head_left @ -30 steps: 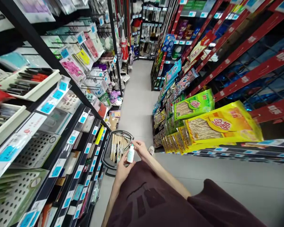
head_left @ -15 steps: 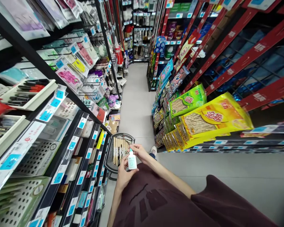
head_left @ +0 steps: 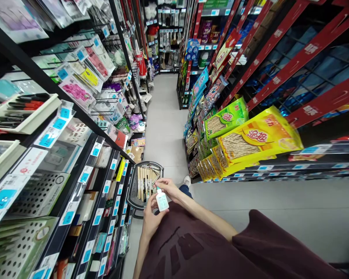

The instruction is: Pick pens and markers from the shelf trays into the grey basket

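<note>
1. Just off the near right corner of the basket [head_left: 132, 189], a small white bottle [head_left: 162, 200] is held up in front of a dark brown shirt [head_left: 192, 244].
2. Bottle's long axis is tilted a bit: teal cap [head_left: 158, 190] aimed away from the shirt and leaned toward the basket, base pointed back at the shirt. Printed side is turned up to the camera, though the lettering's too small to be read.
3. On the basket side, the bottle is gripped by the left hand [head_left: 151, 215], thumb down by the base, fingers along the side. Opened only about as wide as the bottle, so no big spread.
4. From the side away from the basket, the cap is pinched by the fingertips of the right hand [head_left: 169, 188]. Whether it's being turned can't be told.
5. Inside the basket, long pale sticks [head_left: 142, 182] are laid side by side, some dark ones mixed in.
6. Right of the basket, a shoe [head_left: 187, 181] can be seen, and farther right, yellow snack bags [head_left: 258, 137] are hung.
</note>
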### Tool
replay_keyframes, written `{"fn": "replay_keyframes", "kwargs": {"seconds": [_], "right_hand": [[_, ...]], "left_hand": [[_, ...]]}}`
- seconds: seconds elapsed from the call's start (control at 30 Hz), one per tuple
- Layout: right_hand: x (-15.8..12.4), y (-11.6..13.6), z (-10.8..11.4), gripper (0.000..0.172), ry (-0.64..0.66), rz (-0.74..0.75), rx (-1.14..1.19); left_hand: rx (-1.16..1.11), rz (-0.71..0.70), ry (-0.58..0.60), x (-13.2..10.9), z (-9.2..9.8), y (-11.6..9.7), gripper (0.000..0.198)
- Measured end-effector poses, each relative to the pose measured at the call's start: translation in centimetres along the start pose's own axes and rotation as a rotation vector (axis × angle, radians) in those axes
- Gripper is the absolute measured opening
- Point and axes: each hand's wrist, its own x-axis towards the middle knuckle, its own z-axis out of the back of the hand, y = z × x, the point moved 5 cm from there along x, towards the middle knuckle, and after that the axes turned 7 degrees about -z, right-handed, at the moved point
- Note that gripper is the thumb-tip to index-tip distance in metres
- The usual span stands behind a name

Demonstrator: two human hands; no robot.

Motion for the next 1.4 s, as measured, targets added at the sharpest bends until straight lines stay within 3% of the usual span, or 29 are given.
{"fn": "replay_keyframes", "kwargs": {"seconds": [0.33,0.63,0.97,1.23,1.4], "right_hand": [[-0.1,0.2,0.3,0.033,0.002,0.026,-0.003],[-0.6,-0.8,-1.5,0.043,0.035,-0.11,0.073],[-0.1,-1.3,-1.1,0.045,0.058,-0.096,0.064],[-0.5,-1.8,-2.0,0.049,0.105,-0.096,-0.103],[-0.5,-2.4,-1.1,0.05,0.142,-0.026,-0.351]], "left_hand": [[0.065,-0.044,-0.001,0.2,-0.5,0.2,0.066],[0.069,-0.049,-0.02,0.4,0.2,0.8,0.069],[0.105,-0.063,-0.01,0.4,0.6,0.6,0.067],[0.091,-0.048,-0.053,-0.2,1.0,1.2,0.068],[0.112,-0.044,-0.09,-0.6,0.9,0.9,0.065]]}}
